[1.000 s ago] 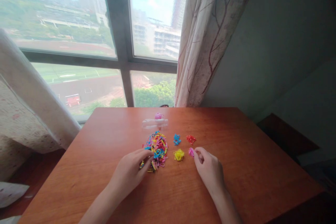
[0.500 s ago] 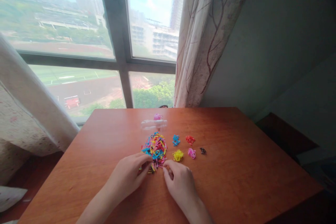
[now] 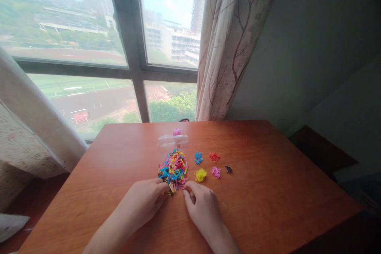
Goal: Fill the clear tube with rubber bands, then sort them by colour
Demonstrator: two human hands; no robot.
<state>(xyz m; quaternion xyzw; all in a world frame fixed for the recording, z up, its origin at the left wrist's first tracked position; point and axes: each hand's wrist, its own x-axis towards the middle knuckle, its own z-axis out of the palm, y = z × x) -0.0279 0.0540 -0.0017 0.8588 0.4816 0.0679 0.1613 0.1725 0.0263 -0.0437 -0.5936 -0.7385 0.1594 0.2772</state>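
A mixed heap of small coloured elastic bands [image 3: 174, 168] lies on the wooden table [image 3: 268, 174]. My left hand [image 3: 143, 202] rests at the heap's near left edge with its fingers curled and pinching into the bands. My right hand [image 3: 201, 208] is at the near right edge, thumb and forefinger pinched at the bands. To the right lie small sorted clusters: blue [image 3: 198, 157], red [image 3: 214, 156], yellow [image 3: 200, 175], pink [image 3: 216, 172] and one dark band [image 3: 228, 169].
A clear plastic container [image 3: 173, 140] with a pink piece [image 3: 177, 131] lies behind the heap. Curtains hang at the left [image 3: 26, 127] and at the right [image 3: 232, 43] of the window. A dark piece of furniture [image 3: 321, 154] stands beyond the table's right edge.
My right hand left the pink cluster and came left to the heap's near edge. A dark band now lies right of the pink cluster. My left hand stayed at the heap.
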